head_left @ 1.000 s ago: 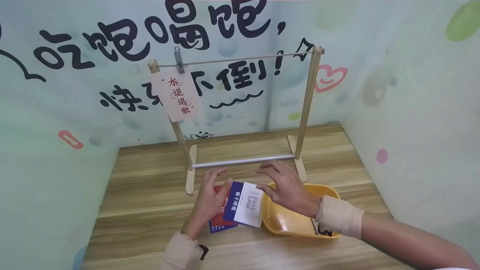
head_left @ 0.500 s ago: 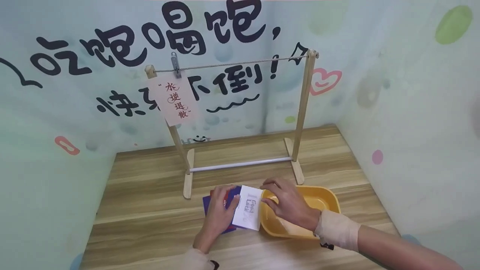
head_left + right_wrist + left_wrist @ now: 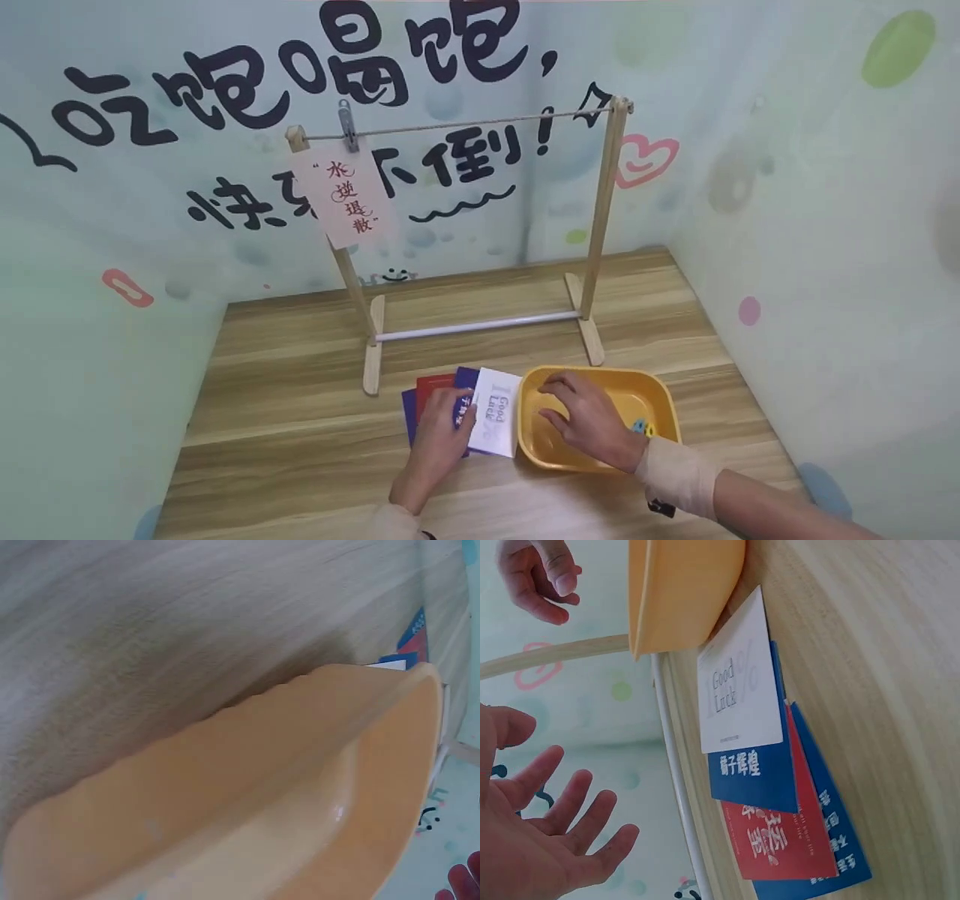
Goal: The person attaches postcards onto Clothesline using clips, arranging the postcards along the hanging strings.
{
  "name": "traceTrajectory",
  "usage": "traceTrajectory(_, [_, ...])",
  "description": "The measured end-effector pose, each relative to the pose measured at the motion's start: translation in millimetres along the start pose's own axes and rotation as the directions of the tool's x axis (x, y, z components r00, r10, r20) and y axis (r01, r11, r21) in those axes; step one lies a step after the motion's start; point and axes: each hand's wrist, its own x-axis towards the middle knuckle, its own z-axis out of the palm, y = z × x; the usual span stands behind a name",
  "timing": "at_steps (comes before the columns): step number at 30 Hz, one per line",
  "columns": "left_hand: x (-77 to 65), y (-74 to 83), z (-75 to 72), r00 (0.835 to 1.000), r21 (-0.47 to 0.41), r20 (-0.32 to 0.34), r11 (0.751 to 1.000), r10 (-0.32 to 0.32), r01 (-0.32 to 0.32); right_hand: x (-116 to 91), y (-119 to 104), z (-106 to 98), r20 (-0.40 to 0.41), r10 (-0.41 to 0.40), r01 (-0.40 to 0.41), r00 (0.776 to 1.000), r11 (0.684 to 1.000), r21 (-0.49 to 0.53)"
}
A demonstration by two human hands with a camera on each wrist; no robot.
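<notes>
My left hand hovers over a fanned stack of cards, its fingers spread and apart from them in the left wrist view. On top lies a white "Good Luck" card, then a blue card, a red card and another blue card. My right hand is above the yellow tub, thumb and fingers loosely bent and parted with nothing between them. Small blue and yellow pieces lie in the tub near my right wrist, partly hidden.
A wooden rack stands behind, a string across its top and a white rod low down. A grey clip on the string's left holds a pink card with red writing. Printed walls enclose the wooden table.
My left hand has come down over the cards, which now lie more fanned to the left. My right hand has moved from the tub's near-left edge to over its inside.
</notes>
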Motion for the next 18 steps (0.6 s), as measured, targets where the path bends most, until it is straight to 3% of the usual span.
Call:
traceTrajectory(8, [-5.2, -7.3, 19.8, 0.994, 0.101, 0.054, 0.991, -0.094, 0.088, -21.0, 12.9, 6.1, 0.088, 0.138, -0.137, 0.987, 0.990, -0.013])
traceTrajectory(14, [-9.0, -17.8, 32.3, 0.995, 0.152, 0.029, 0.984, -0.100, 0.095, -34.8, 25.9, 7.9, 0.117, 0.274, -0.273, 0.955, 0.962, -0.024])
traceTrajectory(18, [-12.2, -22.8, 38.6, 0.993, 0.211, 0.037, 0.972, -0.111, 0.101, -41.6, 34.4, 7.6, 0.137, 0.308, -0.299, 0.942, 0.951, -0.077])
